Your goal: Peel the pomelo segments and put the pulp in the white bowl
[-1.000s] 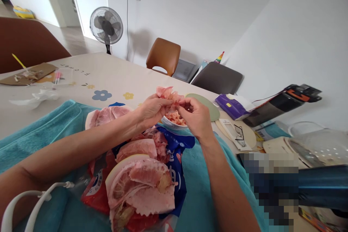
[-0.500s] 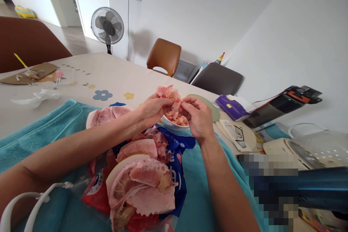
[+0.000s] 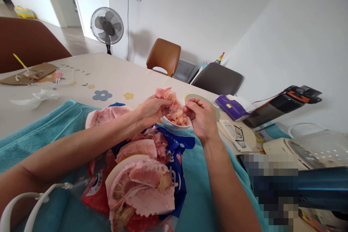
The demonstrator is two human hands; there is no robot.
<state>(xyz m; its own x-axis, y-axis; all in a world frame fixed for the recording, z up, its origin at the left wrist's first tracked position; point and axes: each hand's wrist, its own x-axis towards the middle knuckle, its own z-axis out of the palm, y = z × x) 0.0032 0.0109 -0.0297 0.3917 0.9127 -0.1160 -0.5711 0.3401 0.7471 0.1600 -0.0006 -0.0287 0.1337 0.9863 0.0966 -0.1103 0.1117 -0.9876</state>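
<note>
1. The bench (image 3: 119,70) carries everything here; its near part is covered by a teal towel (image 3: 199,177), probably laid there to catch juice.
2. On the towel lies a blue-and-red plastic bag (image 3: 178,181), spread out flat, seemingly as a mat keeping wet scraps off the cloth.
3. Thick citrus rind (image 3: 154,201), pink inside, rests on the bag, close to the person, with more torn pieces behind it.
4. A purple tissue box (image 3: 231,108) stands to the right with white tissue showing at its top.
5. The white bowl (image 3: 176,127) stands just beyond the bag, below the hands, likely so that loose bits drop in; what its base rests on is hidden. It holds a heap of pink-orange pulp (image 3: 178,117).
6. The left hand (image 3: 159,108) grasps a pink citrus segment (image 3: 164,94) between thumb and fingers, up over the bowl's left side, apparently steadying it.
7. The right hand (image 3: 201,116) is just beside the bowl's right rim, fingers curled, apart from the segment; whether it pinches a small bit, I cannot tell.
</note>
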